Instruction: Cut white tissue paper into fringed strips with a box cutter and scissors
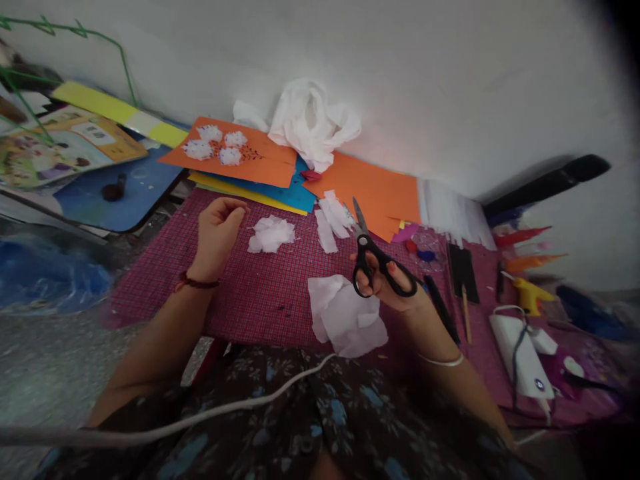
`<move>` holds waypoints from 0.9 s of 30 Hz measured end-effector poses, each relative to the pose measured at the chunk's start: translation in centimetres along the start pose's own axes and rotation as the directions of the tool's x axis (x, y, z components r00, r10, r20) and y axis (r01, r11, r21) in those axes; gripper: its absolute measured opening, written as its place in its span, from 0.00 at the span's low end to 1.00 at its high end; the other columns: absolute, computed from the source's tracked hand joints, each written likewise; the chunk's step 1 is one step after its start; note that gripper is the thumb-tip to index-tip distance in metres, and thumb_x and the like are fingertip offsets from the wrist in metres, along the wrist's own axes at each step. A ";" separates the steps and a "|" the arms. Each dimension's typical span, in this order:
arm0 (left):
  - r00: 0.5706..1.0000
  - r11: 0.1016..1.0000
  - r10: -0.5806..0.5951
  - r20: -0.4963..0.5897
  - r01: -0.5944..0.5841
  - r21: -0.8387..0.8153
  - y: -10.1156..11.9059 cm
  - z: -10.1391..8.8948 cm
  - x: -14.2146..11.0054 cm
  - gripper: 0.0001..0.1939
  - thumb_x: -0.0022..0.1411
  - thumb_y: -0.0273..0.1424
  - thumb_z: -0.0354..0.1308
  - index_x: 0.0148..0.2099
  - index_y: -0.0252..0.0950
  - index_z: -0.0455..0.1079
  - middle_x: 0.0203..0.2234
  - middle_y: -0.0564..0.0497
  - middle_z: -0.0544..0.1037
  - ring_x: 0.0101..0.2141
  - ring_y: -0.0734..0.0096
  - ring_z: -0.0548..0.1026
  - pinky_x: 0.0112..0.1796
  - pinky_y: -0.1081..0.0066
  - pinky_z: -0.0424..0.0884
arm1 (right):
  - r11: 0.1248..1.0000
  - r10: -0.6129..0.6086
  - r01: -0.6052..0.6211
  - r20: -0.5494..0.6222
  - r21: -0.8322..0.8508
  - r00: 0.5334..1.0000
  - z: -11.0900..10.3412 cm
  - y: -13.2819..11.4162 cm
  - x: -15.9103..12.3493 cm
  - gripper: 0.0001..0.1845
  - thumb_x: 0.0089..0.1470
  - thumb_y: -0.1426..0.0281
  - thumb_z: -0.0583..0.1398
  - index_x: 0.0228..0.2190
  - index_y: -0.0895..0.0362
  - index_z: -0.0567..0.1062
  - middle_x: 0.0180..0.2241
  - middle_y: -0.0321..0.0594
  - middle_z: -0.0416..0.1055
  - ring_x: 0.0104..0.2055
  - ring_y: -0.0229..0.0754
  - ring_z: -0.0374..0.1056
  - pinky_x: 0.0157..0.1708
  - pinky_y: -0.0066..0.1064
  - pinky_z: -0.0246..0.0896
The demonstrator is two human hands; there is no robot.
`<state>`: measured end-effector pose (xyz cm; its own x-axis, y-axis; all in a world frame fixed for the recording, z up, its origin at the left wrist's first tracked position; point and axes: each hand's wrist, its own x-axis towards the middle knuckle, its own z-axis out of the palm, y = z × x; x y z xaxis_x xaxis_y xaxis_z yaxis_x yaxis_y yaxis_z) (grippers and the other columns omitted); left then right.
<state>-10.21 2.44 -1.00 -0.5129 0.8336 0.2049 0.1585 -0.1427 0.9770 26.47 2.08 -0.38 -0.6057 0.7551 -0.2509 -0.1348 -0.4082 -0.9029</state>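
Note:
My right hand (395, 288) holds a pair of black-handled scissors (375, 250), fingers through the loops and the blades pointing away from me. My left hand (219, 230) is closed, thumb against the curled fingers, above the checked tablecloth; whatever may be in the pinch is hidden. Just right of it lies a small heap of torn white tissue paper (273, 233). White paper strips (327, 227) rest near the scissor tips. Closer to my body, crumpled white sheets (347, 317) lie beside my right hand.
At the back, an orange sheet (273, 167) carries white tufted paper flowers (231, 157). Bunched white tissue (313, 120) leans against the wall. On the right are a yellow glue gun (533, 297) and a white power strip (520, 353). A white cable (260, 400) crosses before my body.

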 end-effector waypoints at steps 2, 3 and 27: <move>0.990 0.996 0.013 0.141 -0.025 0.084 0.7 1.0 -0.7 0.02 0.56 0.29 0.60 0.34 0.37 0.74 0.28 0.51 0.78 0.29 0.70 0.72 0.33 0.68 0.67 | 0.999 -0.044 0.044 -0.028 -0.002 0.999 -0.6 0.3 -0.8 0.33 0.47 0.41 0.67 0.45 0.50 0.74 0.31 0.37 0.70 0.27 0.40 0.60 0.28 0.33 0.55; 0.969 0.989 0.024 0.246 -0.058 0.133 1.2 1.6 -1.0 0.03 0.56 0.30 0.61 0.34 0.37 0.74 0.28 0.51 0.78 0.29 0.70 0.72 0.33 0.68 0.67 | 0.998 -0.056 0.055 -0.036 -0.010 0.998 -0.9 0.5 -1.1 0.34 0.48 0.41 0.67 0.47 0.51 0.74 0.31 0.37 0.70 0.27 0.39 0.60 0.28 0.33 0.56; 0.684 0.718 0.005 0.730 -0.510 0.473 -0.9 13.0 -3.0 0.06 0.59 0.30 0.55 0.30 0.38 0.71 0.30 0.47 0.79 0.33 0.62 0.74 0.37 0.65 0.67 | 0.971 -0.155 0.143 0.052 0.194 0.987 -3.4 2.4 -1.6 0.34 0.50 0.45 0.70 0.46 0.60 0.75 0.28 0.34 0.74 0.24 0.33 0.67 0.22 0.24 0.60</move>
<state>2.18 6.98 -3.24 0.2659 0.9586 0.1024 0.7746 -0.2756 0.5693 29.80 1.60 -3.27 -0.6172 0.7817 -0.0893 -0.3694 -0.3881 -0.8443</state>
